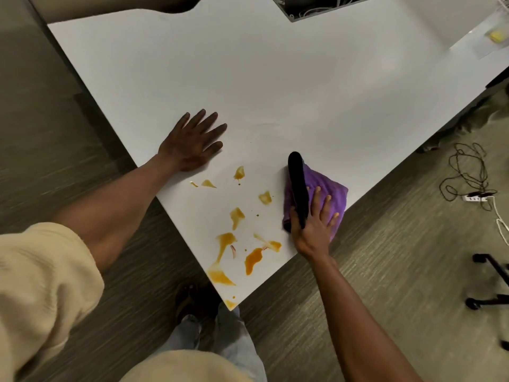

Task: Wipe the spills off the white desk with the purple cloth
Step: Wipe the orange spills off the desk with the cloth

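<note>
Orange spills (237, 216) lie scattered over the near corner of the white desk (275, 78), from small droplets close to the left hand down to a larger streaked patch at the very tip of the corner. Left hand (191, 142) rests palm-down on the desk, fingers spread flat and gripping nothing, just beyond the upper spills. Right hand (314, 219) presses down on the purple cloth (327, 186), fingers stretched flat across it, with the thumb side against a black elongated object (297, 188) that lies over the cloth's left part; whether the thumb actually clasps that object cannot be told. Cloth sits crumpled at the desk's right edge, just beside the nearest spills and not touching them. Cream sleeves (41, 285) cover the upper arms. Beyond the desk's right edge, a tangled dark cable (465, 172) and a white power strip (475, 199) lie on the grey carpet (385, 257). At the desk's far side, an open cable hatch (316, 6) shows wires inside.
</note>
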`<state>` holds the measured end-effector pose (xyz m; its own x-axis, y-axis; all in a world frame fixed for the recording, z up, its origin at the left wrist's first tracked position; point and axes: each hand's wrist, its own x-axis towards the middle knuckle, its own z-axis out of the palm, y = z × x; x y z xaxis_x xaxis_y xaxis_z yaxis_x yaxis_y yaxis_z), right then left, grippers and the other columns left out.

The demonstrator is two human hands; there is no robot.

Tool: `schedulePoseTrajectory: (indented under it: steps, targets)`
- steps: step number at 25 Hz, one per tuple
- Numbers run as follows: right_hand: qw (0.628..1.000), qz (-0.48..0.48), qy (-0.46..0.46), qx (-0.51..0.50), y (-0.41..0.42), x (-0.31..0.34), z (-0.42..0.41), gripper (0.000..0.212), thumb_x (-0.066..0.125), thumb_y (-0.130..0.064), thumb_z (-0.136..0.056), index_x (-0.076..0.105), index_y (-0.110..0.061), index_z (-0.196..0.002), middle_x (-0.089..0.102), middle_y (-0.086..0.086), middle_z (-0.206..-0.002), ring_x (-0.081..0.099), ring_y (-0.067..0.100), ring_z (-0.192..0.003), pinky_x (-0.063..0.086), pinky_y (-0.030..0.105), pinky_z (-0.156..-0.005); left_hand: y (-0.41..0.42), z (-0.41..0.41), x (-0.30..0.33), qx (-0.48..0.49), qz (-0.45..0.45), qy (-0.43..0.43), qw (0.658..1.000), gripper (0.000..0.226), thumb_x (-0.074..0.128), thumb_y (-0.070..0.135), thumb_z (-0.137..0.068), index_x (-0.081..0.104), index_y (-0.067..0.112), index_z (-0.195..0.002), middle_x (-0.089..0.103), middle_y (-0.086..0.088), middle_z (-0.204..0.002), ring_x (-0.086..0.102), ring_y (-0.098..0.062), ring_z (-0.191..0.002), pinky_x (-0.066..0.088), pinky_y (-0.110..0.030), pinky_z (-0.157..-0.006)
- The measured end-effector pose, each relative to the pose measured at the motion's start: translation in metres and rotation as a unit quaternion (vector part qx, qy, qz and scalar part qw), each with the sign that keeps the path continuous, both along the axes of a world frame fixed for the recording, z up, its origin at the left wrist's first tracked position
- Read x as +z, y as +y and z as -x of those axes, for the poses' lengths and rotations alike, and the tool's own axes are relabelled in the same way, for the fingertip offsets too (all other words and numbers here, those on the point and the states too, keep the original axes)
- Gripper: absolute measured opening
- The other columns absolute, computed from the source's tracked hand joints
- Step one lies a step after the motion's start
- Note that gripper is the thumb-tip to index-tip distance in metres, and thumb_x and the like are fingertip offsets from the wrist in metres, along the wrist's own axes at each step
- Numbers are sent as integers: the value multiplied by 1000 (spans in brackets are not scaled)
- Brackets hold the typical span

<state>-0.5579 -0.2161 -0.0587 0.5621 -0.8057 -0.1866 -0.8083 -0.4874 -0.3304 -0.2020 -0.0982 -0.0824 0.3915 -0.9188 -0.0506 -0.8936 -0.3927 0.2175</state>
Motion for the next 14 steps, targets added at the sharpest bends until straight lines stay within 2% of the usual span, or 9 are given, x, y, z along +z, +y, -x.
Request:
schedulePoseTrajectory:
  steps: [2,4,6,8,11,14]
  targets:
    - [1000,-12,-11,24,21,1,-6,78,32,-51,-105,-36,-43,-144,-18,-6,-165,-14,27,-157,-11,54,-124,2,0,0,0,-1,3,1000,62,14,62,-104,11,42,-162,5,7,-173,-2,-19,-159,0,-46,-128]
    - [994,-6,-15,110,32,-4,23,72,26,-55,-104,-26,-45,-153,-15,-6,-170,-16,23,-157,-8,54,-126,2,-1,0,-8,-3,6,1000,61,16,60,-105,11,41,-163,5,7,-173,-2,-19,-159,-1,-45,-128]
    - [988,-14,-24,153,21,-5,57,68,24,-56,-103,-20,-51,-154,-11,-14,-171,-17,16,-157,-4,56,-127,1,-1,1,-10,-2,4,1000,60,19,59,-106,12,41,-163,6,7,-173,-1,-19,-159,-1,-45,-128]
    - [992,-40,-29,114,1,-6,61,70,25,-58,-100,-25,-57,-149,-19,-24,-166,-23,12,-155,-7,55,-126,1,-2,2,-3,4,3,1000,61,17,61,-105,13,42,-162,7,7,-172,0,-18,-159,0,-45,-128]
    - [999,-17,-37,5,1,-4,26,78,31,-56,-101,-33,-52,-145,-19,-14,-164,-19,23,-155,-7,59,-125,2,1,-2,-3,7,4,1000,64,12,65,-102,14,42,-162,8,8,-172,1,-17,-159,2,-46,-128]
    - [998,-7,-38,45,31,-7,8,79,29,-56,-101,-38,-55,-141,-13,-4,-166,-15,31,-156,-9,57,-124,2,2,-1,-2,7,-3,1000,65,10,65,-101,15,42,-162,10,7,-172,2,-19,-159,3,-47,-128]
